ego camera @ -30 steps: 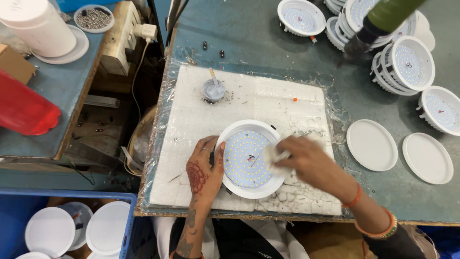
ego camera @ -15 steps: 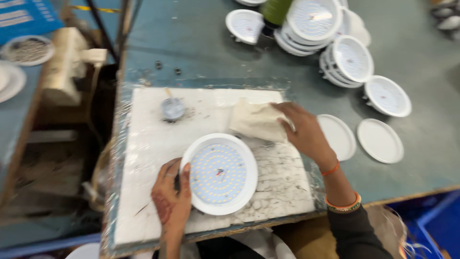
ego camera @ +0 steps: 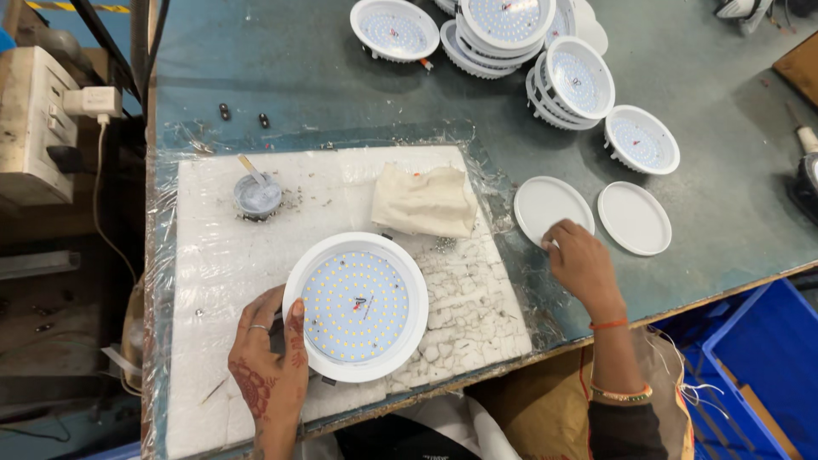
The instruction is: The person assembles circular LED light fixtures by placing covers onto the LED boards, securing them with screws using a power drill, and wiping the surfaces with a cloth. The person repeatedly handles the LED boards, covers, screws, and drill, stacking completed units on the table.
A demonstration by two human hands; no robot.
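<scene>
Seen from above, a person works at a grey-green workbench [ego camera: 324,77]. A white foam board [ego camera: 221,273] wrapped in clear plastic lies on it. The left hand [ego camera: 266,368] curls around the left rim of a round white lamp [ego camera: 356,305], gripping it; the lamp lies face up on the board, its disc of small yellow light dots showing. The right hand [ego camera: 581,264] reaches to the right, off the board, its fingertips touching the near edge of a flat white round cover [ego camera: 550,204] on the bench; the fingers look loosely bent, though whether they pinch the cover is hard to tell. A second white cover [ego camera: 635,217] lies just beside it. A crumpled beige cloth [ego camera: 423,201] rests on the board above the lamp, and a small grey pot [ego camera: 257,196] with a stick in it stands at the upper left. More white lamps [ego camera: 545,51] are stacked at the far side of the bench
</scene>
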